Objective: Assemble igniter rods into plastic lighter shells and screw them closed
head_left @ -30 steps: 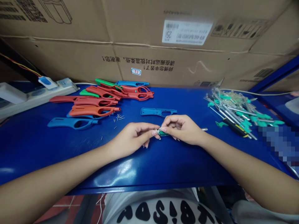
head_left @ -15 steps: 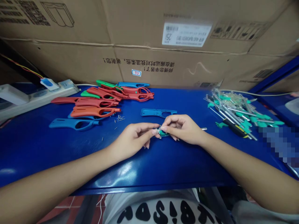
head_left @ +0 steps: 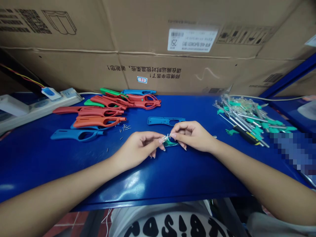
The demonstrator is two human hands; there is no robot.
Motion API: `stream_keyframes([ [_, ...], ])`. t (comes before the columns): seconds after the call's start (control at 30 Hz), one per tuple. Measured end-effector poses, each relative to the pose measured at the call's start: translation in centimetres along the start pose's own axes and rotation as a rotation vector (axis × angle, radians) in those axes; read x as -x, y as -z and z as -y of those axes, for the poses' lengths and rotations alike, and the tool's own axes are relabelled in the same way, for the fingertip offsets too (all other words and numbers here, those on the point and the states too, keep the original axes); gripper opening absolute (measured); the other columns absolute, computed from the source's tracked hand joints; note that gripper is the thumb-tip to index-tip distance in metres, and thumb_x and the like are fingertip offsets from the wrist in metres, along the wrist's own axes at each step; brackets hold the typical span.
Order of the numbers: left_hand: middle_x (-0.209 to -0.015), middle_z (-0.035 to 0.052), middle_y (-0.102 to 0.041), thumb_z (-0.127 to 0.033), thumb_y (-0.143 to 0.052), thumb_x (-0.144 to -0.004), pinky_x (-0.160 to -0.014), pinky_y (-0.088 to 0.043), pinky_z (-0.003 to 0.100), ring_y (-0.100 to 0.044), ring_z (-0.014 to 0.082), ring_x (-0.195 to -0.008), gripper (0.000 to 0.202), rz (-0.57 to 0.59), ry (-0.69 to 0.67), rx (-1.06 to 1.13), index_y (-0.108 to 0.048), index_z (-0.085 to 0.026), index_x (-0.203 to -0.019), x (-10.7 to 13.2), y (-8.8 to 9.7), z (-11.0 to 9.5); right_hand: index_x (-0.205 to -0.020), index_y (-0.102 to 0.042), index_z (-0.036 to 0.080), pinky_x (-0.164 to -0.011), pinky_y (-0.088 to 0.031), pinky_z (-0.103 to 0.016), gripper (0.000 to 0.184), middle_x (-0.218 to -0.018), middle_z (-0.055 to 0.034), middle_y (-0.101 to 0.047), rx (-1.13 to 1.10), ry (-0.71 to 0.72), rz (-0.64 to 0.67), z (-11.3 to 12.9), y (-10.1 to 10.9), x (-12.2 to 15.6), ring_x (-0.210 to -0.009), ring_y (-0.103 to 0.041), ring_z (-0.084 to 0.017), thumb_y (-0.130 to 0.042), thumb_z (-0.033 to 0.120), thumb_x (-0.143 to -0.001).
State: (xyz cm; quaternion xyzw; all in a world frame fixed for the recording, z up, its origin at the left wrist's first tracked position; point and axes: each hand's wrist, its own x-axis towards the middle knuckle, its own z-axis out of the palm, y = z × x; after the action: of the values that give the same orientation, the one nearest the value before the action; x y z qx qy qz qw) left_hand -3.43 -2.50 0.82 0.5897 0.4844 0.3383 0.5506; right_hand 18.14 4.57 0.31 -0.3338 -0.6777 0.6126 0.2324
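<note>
In front of me both hands meet over a lighter core (head_left: 170,143) with a green part and a small clear-white piece. My left hand (head_left: 139,148) comes from the left, thumb and forefinger closed on the pale end. My right hand (head_left: 195,135) pinches the same core from the right with thumb and forefinger. Its fingers cover much of the core, and a metal tip (head_left: 214,137) shows beyond the wrist. Just behind the hands lies a blue lighter shell half (head_left: 161,121), inner side up.
Red and orange lighter shells (head_left: 98,121) are heaped at the left, with a blue shell (head_left: 76,134) in front. Small screws (head_left: 125,127) lie beside them. At the right are many lighter cores (head_left: 249,115) and a black-yellow screwdriver (head_left: 247,136). A power strip (head_left: 44,105) and cardboard box (head_left: 148,42) stand behind.
Both hands stay together at nearly the same spot. The fingertips have drawn slightly apart and show more of the pale end of the core. The view has shifted a little.
</note>
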Motion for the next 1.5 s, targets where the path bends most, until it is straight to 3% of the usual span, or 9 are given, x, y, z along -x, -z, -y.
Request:
stream_keyframes([
  [0.33,-0.08,0.0031,-0.072,-0.031,-0.06,-0.093,-0.052,-0.045,0.018,-0.053,0.0065,-0.052,0.028,0.005,0.007,-0.031,-0.073,-0.013,-0.108,0.15,-0.11,-0.12,-0.084,-0.065,0.015,-0.044,-0.043,-0.02,0.029,-0.055,0.0044,-0.057,0.043,-0.003,0.012,-0.04,-0.25,0.21,-0.045,-0.051,-0.007,-0.074,0.043,-0.082],
  [0.83,-0.079,0.0023,-0.071,-0.035,-0.058,-0.094,-0.051,-0.044,0.017,-0.052,0.0067,-0.052,0.029,0.038,-0.034,-0.083,-0.074,-0.015,-0.108,0.07,-0.08,0.13,-0.084,-0.065,0.015,-0.046,-0.041,-0.021,0.031,-0.055,0.0041,-0.056,0.107,0.013,0.025,0.0,-0.34,0.36,-0.046,-0.05,-0.008,-0.072,0.046,-0.084],
  [1.13,-0.078,0.0035,-0.071,-0.036,-0.057,-0.095,-0.052,-0.043,0.018,-0.051,0.0075,-0.053,0.029,0.05,-0.038,-0.122,-0.074,-0.014,-0.089,0.22,-0.2,0.13,-0.083,-0.066,0.017,-0.047,-0.039,-0.022,0.031,-0.053,0.0045,-0.056,0.113,0.003,0.024,-0.06,-0.42,0.42,-0.046,-0.05,-0.008,-0.075,0.046,-0.081],
  [1.37,-0.08,0.0034,-0.072,-0.037,-0.059,-0.093,-0.051,-0.044,0.018,-0.052,0.0075,-0.052,0.03,0.03,-0.021,-0.051,-0.074,-0.015,-0.106,0.14,-0.19,-0.08,-0.083,-0.063,0.016,-0.044,-0.031,-0.021,0.035,-0.054,0.0067,-0.051,0.095,0.007,0.05,0.43,-0.15,0.25,-0.045,-0.041,-0.006,-0.073,0.05,-0.083],
  [1.5,-0.08,0.0034,-0.072,-0.038,-0.061,-0.092,-0.051,-0.045,0.018,-0.052,0.0073,-0.052,0.032,0.022,-0.005,-0.02,-0.073,-0.014,-0.109,0.12,-0.13,-0.19,-0.08,-0.062,0.016,-0.051,-0.03,-0.022,0.038,-0.061,0.0062,-0.046,0.122,0.053,0.044,0.34,0.19,0.03,-0.054,-0.038,-0.007,-0.071,0.053,-0.084],
])
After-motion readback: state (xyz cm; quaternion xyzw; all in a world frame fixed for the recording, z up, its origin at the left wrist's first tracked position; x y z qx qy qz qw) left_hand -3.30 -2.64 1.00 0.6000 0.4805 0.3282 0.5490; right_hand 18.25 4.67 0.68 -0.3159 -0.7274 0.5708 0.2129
